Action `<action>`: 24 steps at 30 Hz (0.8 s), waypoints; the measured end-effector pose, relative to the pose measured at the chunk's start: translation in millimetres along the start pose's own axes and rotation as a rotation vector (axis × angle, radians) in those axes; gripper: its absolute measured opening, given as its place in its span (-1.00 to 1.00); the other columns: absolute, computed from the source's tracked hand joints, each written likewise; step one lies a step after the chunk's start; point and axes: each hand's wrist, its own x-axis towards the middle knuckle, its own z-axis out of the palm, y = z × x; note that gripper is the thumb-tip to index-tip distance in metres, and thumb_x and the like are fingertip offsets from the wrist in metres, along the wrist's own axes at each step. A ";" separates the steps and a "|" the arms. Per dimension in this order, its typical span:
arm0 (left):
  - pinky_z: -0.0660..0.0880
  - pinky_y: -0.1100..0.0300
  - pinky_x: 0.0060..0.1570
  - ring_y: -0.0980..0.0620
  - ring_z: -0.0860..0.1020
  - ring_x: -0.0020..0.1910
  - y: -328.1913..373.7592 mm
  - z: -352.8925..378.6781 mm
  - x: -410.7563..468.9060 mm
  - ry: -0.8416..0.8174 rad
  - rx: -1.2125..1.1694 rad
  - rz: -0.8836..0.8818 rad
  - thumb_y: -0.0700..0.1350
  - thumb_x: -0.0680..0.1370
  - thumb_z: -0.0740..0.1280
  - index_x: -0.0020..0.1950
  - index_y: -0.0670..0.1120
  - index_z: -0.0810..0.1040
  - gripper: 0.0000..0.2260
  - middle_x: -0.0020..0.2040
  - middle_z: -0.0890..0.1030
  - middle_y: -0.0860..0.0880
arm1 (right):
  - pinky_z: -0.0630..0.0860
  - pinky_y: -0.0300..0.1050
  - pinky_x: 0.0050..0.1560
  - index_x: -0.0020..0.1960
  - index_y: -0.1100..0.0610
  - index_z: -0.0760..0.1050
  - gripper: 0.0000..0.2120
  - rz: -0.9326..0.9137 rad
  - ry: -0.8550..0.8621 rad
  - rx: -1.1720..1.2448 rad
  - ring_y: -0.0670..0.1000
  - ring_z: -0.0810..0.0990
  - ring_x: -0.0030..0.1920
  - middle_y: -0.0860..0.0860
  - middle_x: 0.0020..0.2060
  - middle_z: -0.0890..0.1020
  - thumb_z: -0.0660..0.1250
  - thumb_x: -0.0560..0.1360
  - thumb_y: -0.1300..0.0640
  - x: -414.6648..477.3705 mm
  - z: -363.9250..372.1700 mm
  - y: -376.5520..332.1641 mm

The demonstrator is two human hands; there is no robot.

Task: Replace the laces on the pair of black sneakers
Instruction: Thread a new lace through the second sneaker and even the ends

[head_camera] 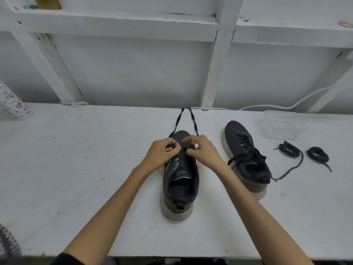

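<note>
A black sneaker with a white sole stands in the middle of the table, toe pointing away from me. Its flat black lace runs in two strands from the toe area to the table's far edge. My left hand and my right hand meet over the front eyelets, each pinching the lace. The second black sneaker lies to the right, laced, with loose ends trailing. Two coiled black laces rest further right.
A clear plastic box stands at the back right. A patterned cup is at the far left. A white cable runs along the wall. White shelving rises behind the table.
</note>
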 end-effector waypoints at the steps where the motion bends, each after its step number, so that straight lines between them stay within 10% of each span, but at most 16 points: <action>1: 0.34 0.30 -0.26 0.13 0.29 -0.40 0.5 -1.4 -0.3 -0.014 -0.017 0.008 -0.13 0.55 0.37 -0.19 -0.08 0.57 -0.88 -0.47 0.27 0.11 | 0.48 -0.07 -0.09 0.07 -0.08 0.60 -0.78 -0.065 0.051 -0.137 -0.08 0.49 -0.02 -0.07 -0.02 0.48 0.39 0.44 0.09 1.3 4.5 -3.3; 10: 0.31 0.32 -0.19 0.26 0.39 -0.34 -9.6 -29.2 -7.3 0.030 -0.050 -0.038 -0.21 0.66 0.12 -0.02 -0.08 0.60 -0.74 -0.35 0.50 0.31 | 0.51 0.00 0.03 -0.02 0.14 0.60 -0.86 -0.120 0.115 -0.219 0.08 0.56 0.03 0.02 -0.04 0.61 0.31 0.49 0.29 14.0 10.1 -17.6; 24: 0.47 0.36 -0.07 0.23 0.57 -0.13 -8.2 -27.7 -6.2 0.008 0.183 0.055 -0.16 0.52 0.42 -0.11 0.03 0.66 -0.91 -0.15 0.67 0.10 | 0.44 -0.29 -0.18 -0.09 0.21 0.72 -0.88 -0.072 0.058 -0.045 -0.11 0.54 -0.25 0.06 -0.22 0.69 0.51 0.37 0.28 15.7 14.0 -16.8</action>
